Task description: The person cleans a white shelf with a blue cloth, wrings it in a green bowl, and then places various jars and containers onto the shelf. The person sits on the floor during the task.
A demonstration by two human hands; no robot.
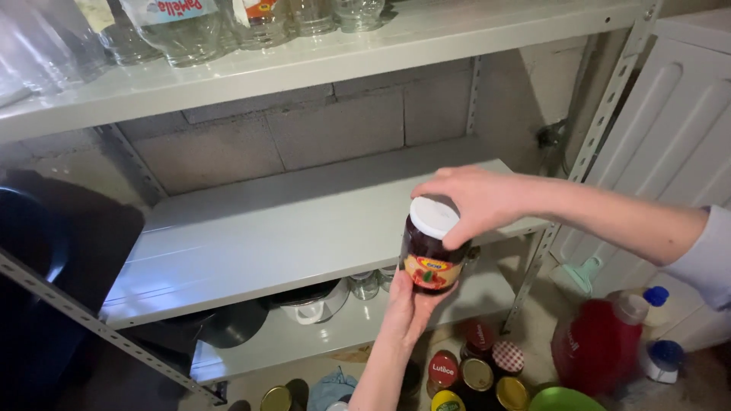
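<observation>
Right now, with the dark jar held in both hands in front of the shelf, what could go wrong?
1. The jar is in the air beyond the shelf edge, held by the left hand from below and the right hand on its white lid. If the grip slips, it may fall.
2. Directly below stand other jars on the floor and a red bottle; a falling jar could hit and break them.
</observation>
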